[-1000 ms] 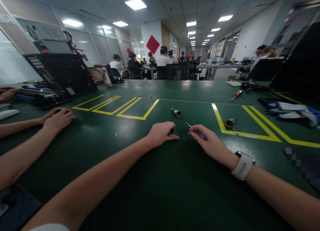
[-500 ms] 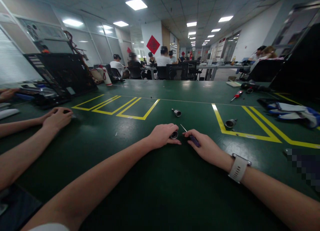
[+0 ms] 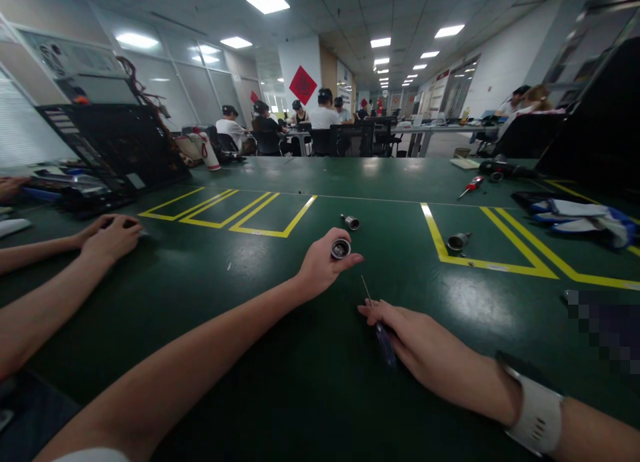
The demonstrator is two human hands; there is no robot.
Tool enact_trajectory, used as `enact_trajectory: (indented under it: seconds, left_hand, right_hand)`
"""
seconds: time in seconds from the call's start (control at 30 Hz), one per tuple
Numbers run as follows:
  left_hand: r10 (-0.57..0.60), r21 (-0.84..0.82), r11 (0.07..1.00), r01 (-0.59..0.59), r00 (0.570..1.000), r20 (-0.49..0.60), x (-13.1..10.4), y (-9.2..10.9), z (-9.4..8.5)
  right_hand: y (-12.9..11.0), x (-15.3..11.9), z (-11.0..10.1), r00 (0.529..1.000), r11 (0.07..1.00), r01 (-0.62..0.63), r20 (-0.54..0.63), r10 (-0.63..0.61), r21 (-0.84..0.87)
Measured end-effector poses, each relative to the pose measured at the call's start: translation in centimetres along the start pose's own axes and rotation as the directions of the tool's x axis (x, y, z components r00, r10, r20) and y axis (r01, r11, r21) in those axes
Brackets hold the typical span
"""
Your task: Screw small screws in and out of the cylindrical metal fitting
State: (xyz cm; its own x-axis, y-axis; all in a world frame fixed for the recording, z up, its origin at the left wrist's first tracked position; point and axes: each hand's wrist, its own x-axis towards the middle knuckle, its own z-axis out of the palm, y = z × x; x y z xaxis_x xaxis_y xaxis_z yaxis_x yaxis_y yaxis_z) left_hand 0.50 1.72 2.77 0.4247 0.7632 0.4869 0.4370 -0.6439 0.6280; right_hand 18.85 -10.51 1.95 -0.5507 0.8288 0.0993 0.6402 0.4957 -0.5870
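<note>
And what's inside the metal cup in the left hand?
Inside the metal cup, unclear greyish shapes show in the dark hollow; anything behind them is hidden.

1. Round cup-like part: metal, rim seen as shiny.
2. Screwdriver: thin shaft seen as metal, handle as smooth dark plastic.
3. Slim fitting and wide fitting: both read as metal, shine caught on edges.
4. Counter: smooth, glossy green; light is reflected.
5. Tape: flat, smooth, yellow.
6. Gloves: matt cloth, creased.
7. Watch strap: matt, rubbery look noted.
</note>
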Motion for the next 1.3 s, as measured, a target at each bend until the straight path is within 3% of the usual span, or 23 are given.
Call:
enact_trajectory:
  seconds: [0.13,0.23,0.3,0.37,0.47,0.53,0.63,0.73,0.97,1.3]
  left_hand:
    - [-0.163,-0.205,0.968,0.144,0.984,-0.078,0.0,1.0,0.6]
    - [-0.332,-0.436,0.848,0.300,0.943,0.004,-0.3,2.2,1.1]
    - [-0.431,-0.547,0.735,0.401,0.899,0.081,-0.7,3.3,1.2]
    - [-0.498,-0.600,0.635,0.487,0.851,0.164,-1.2,4.7,0.9]
    - [-0.570,-0.671,0.472,0.572,0.779,0.262,-2.3,6.7,0.1]
    - [-0.586,-0.733,0.318,0.601,0.732,0.347,-3.2,7.7,-0.4]
    - [-0.546,-0.771,0.197,0.606,0.721,0.427,-4.7,8.7,-1.0]
    - [-0.540,-0.755,0.171,0.633,0.701,0.465,-5.8,9.1,-1.2]
    - [-0.484,-0.704,0.254,0.663,0.718,0.501,-6.6,8.9,-1.4]
    - [-0.496,-0.656,0.310,0.688,0.706,0.506,-6.8,9.1,-1.0]
  right_hand:
    - [-1.5,-2.9,0.6,0.996,0.999,0.013,0.090,-0.009,-0.051]
    - [-2.0,-4.8,0.6,0.994,0.998,0.064,0.094,-0.062,-0.021]
    - [-2.2,-5.7,0.3,0.998,0.997,0.070,0.001,-0.070,0.036]
    - [-2.1,-6.2,-0.3,0.987,0.991,-0.005,-0.160,0.027,0.136]
    - [-1.7,-6.2,-1.1,0.899,0.905,-0.144,-0.329,0.289,0.399]
    - [-1.5,-5.9,-1.2,0.856,0.804,-0.144,-0.335,0.394,0.577]
    - [-1.3,-5.5,-1.0,0.846,0.670,-0.131,-0.271,0.460,0.731]
    - [-1.7,-5.3,-0.6,0.864,0.637,-0.179,-0.190,0.467,0.750]
    - [-2.3,-5.1,-0.6,0.886,0.755,-0.238,-0.182,0.427,0.611]
    - [-3.0,-6.1,-0.7,0.936,0.920,-0.179,-0.229,0.268,0.347]
